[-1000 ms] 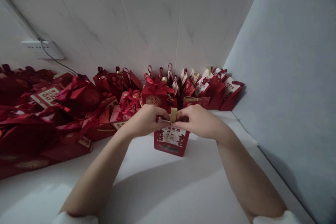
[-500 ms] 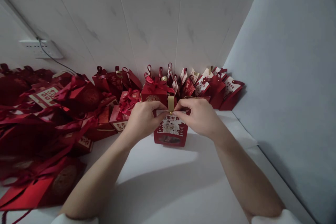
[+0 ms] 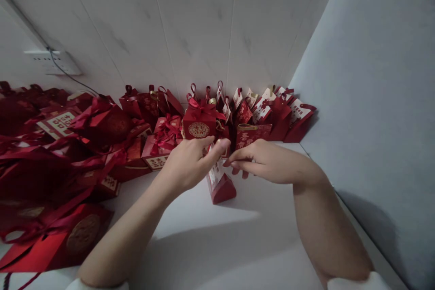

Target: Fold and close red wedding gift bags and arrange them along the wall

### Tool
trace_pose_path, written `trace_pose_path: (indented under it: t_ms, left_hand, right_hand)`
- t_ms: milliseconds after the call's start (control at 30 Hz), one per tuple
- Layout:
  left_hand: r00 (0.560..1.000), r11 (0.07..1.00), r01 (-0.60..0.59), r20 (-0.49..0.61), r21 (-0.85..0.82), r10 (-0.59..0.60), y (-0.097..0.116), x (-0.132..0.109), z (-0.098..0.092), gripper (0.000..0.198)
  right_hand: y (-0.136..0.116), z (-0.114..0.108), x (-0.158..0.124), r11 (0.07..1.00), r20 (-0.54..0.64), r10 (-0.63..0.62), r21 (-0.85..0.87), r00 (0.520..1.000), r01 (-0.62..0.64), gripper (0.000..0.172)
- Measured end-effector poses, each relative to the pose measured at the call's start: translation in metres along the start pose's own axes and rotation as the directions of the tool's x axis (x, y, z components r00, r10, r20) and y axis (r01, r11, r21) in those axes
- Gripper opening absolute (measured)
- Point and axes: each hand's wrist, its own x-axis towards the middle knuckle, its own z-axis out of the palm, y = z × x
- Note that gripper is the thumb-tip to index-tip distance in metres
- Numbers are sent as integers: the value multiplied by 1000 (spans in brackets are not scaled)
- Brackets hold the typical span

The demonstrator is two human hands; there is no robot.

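A small red and white wedge-shaped gift box (image 3: 221,190) stands on the white table, its narrow side towards me and its printed panel facing left. My left hand (image 3: 190,161) is closed at the top of the box, thumb on the near side, with the gold ribbon loop mostly covered by the fingers. To the right of the box, my right hand (image 3: 263,161) is bent in with thumb and forefinger together by its upper edge. What those fingertips pinch, if anything, is hidden.
Many red gift boxes with ribbon bows (image 3: 83,233) are heaped on the left. Behind my hands stands a red box with a gold emblem (image 3: 199,129). A row of upright gift boxes (image 3: 280,115) lines the tiled wall. A pale panel (image 3: 367,99) rises on the right.
The gift box has turned from its printed front facing me to its narrow side. My right hand has dropped lower and bent inward beside it. The left thumb has shifted across the top.
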Motion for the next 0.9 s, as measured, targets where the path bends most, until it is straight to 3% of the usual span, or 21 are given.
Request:
trace_pose_path:
  t_ms: [133,200,267,300,367,433,567,700,800,900]
  left_hand:
    - [994,995,-43,101,-89,52,-5,-1,-2,85]
    - [984,994,-49,167,-94,64,-13,4,-3,68]
    - [974,996,-22,222,-81,39,-22,11,-7,31]
    - [971,996,0,239,-84,20,-26,15,-9,22]
    - [967,992,43,254,-120,-11,-36,22,-14,21]
    - [969,983,55,248,-175,-10,-43,26,-17,21]
    - [975,933,14,213,-359,67,-51,30,-16,24]
    - [982,764,74,180,-641,56,-47,29,-12,31]
    - [982,557,166,186,-813,-20,-37,27,-7,34]
    - [980,377,182,198,-908,3,-27,24,-2,36]
  right_hand:
    - [7,-1,6,994,10,-97,60,995,96,33]
    - [10,0,9,986,-16,-126,111,992,127,31]
    - [11,3,13,988,-151,-107,97,983,122,24]
    - [11,5,16,991,-235,-95,68,967,114,24]
    - [13,11,22,996,-341,-81,18,937,93,37]
    - [16,19,30,996,-328,-49,55,943,71,45]
    - [21,29,43,981,-250,52,196,967,-2,24]
    - [21,22,39,919,-345,147,395,927,1,31]
    - [17,15,30,760,-361,242,648,901,56,32]
    - [12,14,27,642,-350,287,761,892,92,29]
